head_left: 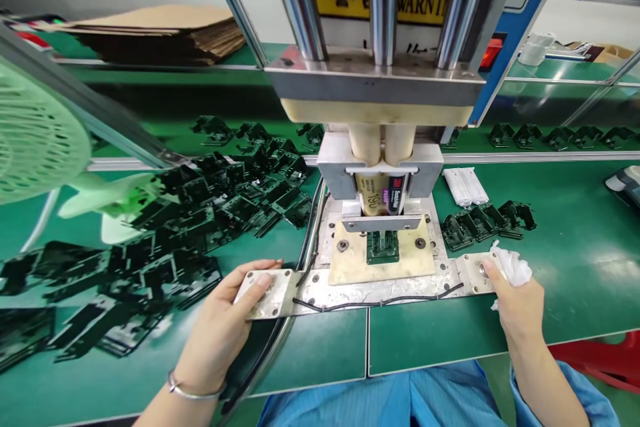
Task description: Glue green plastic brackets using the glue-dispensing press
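Observation:
My left hand (225, 313) is closed round the left metal button plate (274, 297), its thumb on the button. At the right button plate (473, 271), my right hand (520, 303) has its thumb on the button, with a crumpled white cloth (513, 267) held in its fingers. Between them stands a press (375, 87). Its two cream plungers (383, 141) reach into a double adhesive cartridge (380, 193) labelled 3M, held in a grey metal block (337, 163). Below, a dark green plastic part (383, 253) sits on the cream base plate (345, 270).
Many dark plastic parts (225, 193) lie heaped at the left, and several more (487, 223) at the right beside white double tubes (465, 187). A green fan (40, 127) stands far left. Black cables (310, 227) run beside the press. Cardboard sheets (165, 33) lie on the back shelf.

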The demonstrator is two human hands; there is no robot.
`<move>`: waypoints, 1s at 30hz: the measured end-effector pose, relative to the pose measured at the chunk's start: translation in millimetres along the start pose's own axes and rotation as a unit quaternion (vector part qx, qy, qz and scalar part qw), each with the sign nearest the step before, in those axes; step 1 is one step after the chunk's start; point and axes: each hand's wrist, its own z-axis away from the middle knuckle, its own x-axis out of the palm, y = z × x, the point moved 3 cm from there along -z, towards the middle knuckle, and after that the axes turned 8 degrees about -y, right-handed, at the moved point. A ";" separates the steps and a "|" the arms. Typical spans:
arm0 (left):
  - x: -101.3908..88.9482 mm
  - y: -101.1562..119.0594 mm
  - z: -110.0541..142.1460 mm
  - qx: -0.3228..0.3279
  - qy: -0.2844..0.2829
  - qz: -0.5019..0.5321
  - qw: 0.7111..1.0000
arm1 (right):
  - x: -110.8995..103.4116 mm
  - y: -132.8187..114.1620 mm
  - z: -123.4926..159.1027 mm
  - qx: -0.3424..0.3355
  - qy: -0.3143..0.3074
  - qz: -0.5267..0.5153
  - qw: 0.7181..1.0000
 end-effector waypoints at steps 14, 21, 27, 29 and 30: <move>3.3 0.7 0.7 -0.026 -0.001 0.058 0.998 | -3.8 4.6 -2.0 -0.050 0.032 -0.029 0.998; 4.6 3.4 4.5 -0.029 0.011 0.056 0.998 | -3.0 7.2 -2.0 -0.068 0.027 -0.042 0.996; 2.8 4.1 4.2 -0.020 0.012 0.029 0.999 | -4.9 8.9 -1.6 -0.048 0.026 -0.038 0.998; 3.5 4.4 4.2 -0.023 0.013 0.026 0.999 | -4.8 7.5 -0.3 -0.047 0.022 -0.042 0.998; 3.9 4.1 4.2 -0.026 0.014 0.027 0.999 | -4.6 7.0 0.4 -0.042 0.019 -0.044 0.998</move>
